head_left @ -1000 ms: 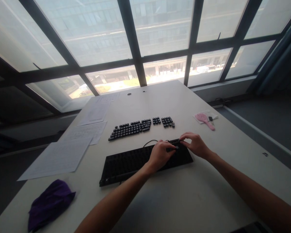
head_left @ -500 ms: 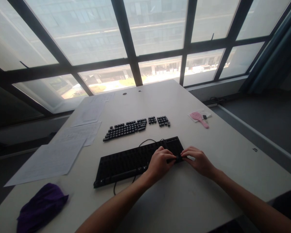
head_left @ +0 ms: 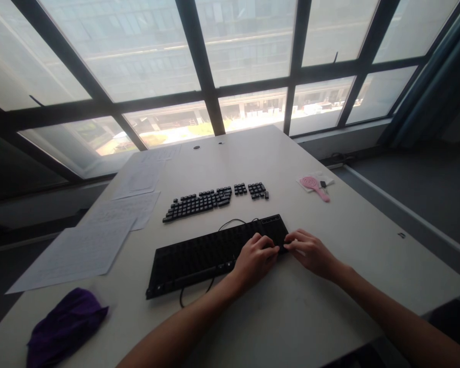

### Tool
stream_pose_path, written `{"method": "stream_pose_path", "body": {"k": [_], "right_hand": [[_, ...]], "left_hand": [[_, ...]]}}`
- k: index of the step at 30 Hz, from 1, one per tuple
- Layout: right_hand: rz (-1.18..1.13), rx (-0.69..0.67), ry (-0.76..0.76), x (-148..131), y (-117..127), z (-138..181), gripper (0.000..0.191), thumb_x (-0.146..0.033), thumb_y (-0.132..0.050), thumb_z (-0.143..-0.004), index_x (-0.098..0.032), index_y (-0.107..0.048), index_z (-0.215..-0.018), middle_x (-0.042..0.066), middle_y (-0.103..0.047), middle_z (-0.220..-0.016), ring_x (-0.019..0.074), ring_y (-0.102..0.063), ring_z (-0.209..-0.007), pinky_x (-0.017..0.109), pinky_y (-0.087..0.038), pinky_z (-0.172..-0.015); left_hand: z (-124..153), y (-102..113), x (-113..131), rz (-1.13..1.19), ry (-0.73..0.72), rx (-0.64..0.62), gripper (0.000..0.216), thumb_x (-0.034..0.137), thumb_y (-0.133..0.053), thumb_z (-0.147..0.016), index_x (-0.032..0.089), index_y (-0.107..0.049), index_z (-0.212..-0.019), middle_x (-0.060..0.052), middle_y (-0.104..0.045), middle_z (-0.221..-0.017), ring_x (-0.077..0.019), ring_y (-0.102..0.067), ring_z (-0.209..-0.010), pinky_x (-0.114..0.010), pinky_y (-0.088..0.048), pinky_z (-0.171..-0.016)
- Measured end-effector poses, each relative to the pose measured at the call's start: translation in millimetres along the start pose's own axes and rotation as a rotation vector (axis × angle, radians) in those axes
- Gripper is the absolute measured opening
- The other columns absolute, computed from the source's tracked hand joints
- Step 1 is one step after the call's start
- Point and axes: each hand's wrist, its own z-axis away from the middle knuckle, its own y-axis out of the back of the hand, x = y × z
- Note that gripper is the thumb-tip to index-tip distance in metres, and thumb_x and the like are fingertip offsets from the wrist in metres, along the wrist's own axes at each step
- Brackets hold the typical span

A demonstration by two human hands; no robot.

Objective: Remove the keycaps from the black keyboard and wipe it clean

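A black keyboard (head_left: pixel 193 258) lies slanted on the white table, most of its key area looking dark and bare, with a few keys along the front edge. Over its right end, my left hand (head_left: pixel 255 258) rests with fingers curled and thumb and forefinger drawn together. Facing it at the right front corner, my right hand (head_left: pixel 310 253) has its fingertips pinched close to the left hand's. Whatever lies between the fingertips is too small and dark to make out. Behind the keyboard, loose black keycaps (head_left: pixel 201 203) are laid out in keyboard order.
Papers (head_left: pixel 76 250) cover the table's left side, with a purple cloth (head_left: pixel 67 324) at the front left. A pink round-headed object with a handle (head_left: pixel 310 183) lies on the right, beside a small black item (head_left: pixel 322 184). A cable (head_left: pixel 182 296) runs under the keyboard. Windows stand beyond the table.
The keyboard has shifted and turned very slightly. My left fingers have curled in more over its right end, and my right hand has moved a little left and up.
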Motion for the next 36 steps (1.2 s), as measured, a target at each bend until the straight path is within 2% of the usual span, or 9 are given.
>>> {"method": "stream_pose_path", "body": {"k": [4, 8, 14, 17, 20, 22, 27, 30, 36], "right_hand": [[0.021, -0.031, -0.012, 0.9, 0.8, 2.9, 0.019, -0.011, -0.054, -0.092, -0.022, -0.070, -0.093, 0.008, -0.067, -0.103, 0.0222, -0.061, -0.097, 0.037, -0.054, -0.081], [0.026, -0.042, -0.034, 0.9, -0.5, 2.2, 0.020, -0.011, -0.054, -0.092, -0.021, -0.068, -0.082, 0.008, -0.067, -0.101, 0.0222, -0.061, -0.098, 0.036, -0.054, -0.082], [0.010, -0.091, -0.039, 1.4, 4.3, -5.0, 0.021, -0.006, -0.056, -0.086, -0.021, -0.068, -0.079, 0.006, -0.069, -0.096, 0.0208, -0.062, -0.091, 0.035, -0.053, -0.080], [-0.033, 0.021, -0.044, 7.0, 10.1, -27.7, 0.021, -0.006, -0.055, -0.085, -0.022, -0.069, -0.081, 0.005, -0.070, -0.094, 0.0203, -0.063, -0.090, 0.034, -0.052, -0.081], [-0.015, 0.248, -0.224, 23.6, 7.7, -70.8, 0.019, -0.010, -0.053, -0.088, -0.020, -0.069, -0.092, 0.006, -0.070, -0.094, 0.0204, -0.063, -0.088, 0.032, -0.051, -0.078], [0.029, 0.227, -0.357, 41.1, -0.6, -104.1, 0.014, -0.014, -0.058, -0.086, -0.019, -0.069, -0.093, 0.007, -0.071, -0.096, 0.0195, -0.064, -0.086, 0.031, -0.051, -0.076], [0.053, 0.151, -0.434, 84.8, -28.9, -159.6, 0.011, -0.017, -0.070, -0.075, -0.017, -0.071, -0.086, 0.007, -0.072, -0.090, 0.0188, -0.064, -0.077, 0.031, -0.048, -0.078], [0.054, 0.108, -0.462, 98.6, -38.9, -167.4, 0.010, -0.016, -0.073, -0.072, -0.017, -0.071, -0.082, 0.006, -0.072, -0.080, 0.0181, -0.064, -0.073, 0.029, -0.048, -0.075], [0.023, 0.104, -0.464, 102.2, -30.4, -159.3, 0.009, -0.021, -0.073, -0.072, -0.018, -0.071, -0.080, 0.006, -0.072, -0.080, 0.0190, -0.065, -0.074, 0.030, -0.049, -0.075]], "left_hand": [[1.5, -1.1, 0.1, -0.030, -0.005, -0.001, 0.018, 0.024, -0.055, -0.096, 0.024, -0.072, -0.101, -0.005, -0.067, -0.099, -0.0193, -0.053, -0.087, -0.034, -0.047, -0.077], [1.6, -2.3, 2.0, -0.109, -0.008, -0.023, 0.019, 0.026, -0.053, -0.097, 0.024, -0.071, -0.101, -0.006, -0.066, -0.099, -0.0200, -0.054, -0.089, -0.036, -0.042, -0.075], [1.7, -1.1, 5.3, -0.173, -0.013, -0.057, 0.018, 0.026, -0.051, -0.098, 0.023, -0.069, -0.097, -0.005, -0.065, -0.101, -0.0200, -0.052, -0.091, -0.035, -0.038, -0.074], [1.6, -2.5, 6.2, -0.184, 0.006, -0.058, 0.019, 0.027, -0.052, -0.097, 0.022, -0.070, -0.092, -0.006, -0.064, -0.099, -0.0204, -0.051, -0.091, -0.035, -0.037, -0.074], [2.4, -4.6, 5.7, -0.171, 0.018, -0.061, 0.023, 0.027, -0.050, -0.098, 0.021, -0.070, -0.087, -0.005, -0.064, -0.098, -0.0198, -0.051, -0.090, -0.035, -0.037, -0.073], [4.0, -5.7, 4.7, -0.157, 0.018, -0.055, 0.024, 0.027, -0.050, -0.099, 0.021, -0.070, -0.088, -0.005, -0.064, -0.098, -0.0195, -0.052, -0.090, -0.034, -0.037, -0.073], [9.8, -5.2, 4.0, -0.139, 0.008, 0.005, 0.021, 0.024, -0.049, -0.098, 0.023, -0.070, -0.102, -0.007, -0.065, -0.101, -0.0199, -0.054, -0.090, -0.035, -0.039, -0.074], [10.9, -4.7, 4.7, -0.128, 0.020, 0.037, 0.023, 0.024, -0.049, -0.098, 0.023, -0.066, -0.114, -0.007, -0.066, -0.103, -0.0202, -0.055, -0.091, -0.036, -0.041, -0.076], [9.5, -6.3, 3.9, -0.117, 0.019, 0.018, 0.021, 0.023, -0.049, -0.098, 0.022, -0.065, -0.110, -0.005, -0.066, -0.102, -0.0192, -0.055, -0.091, -0.035, -0.042, -0.076]]}}
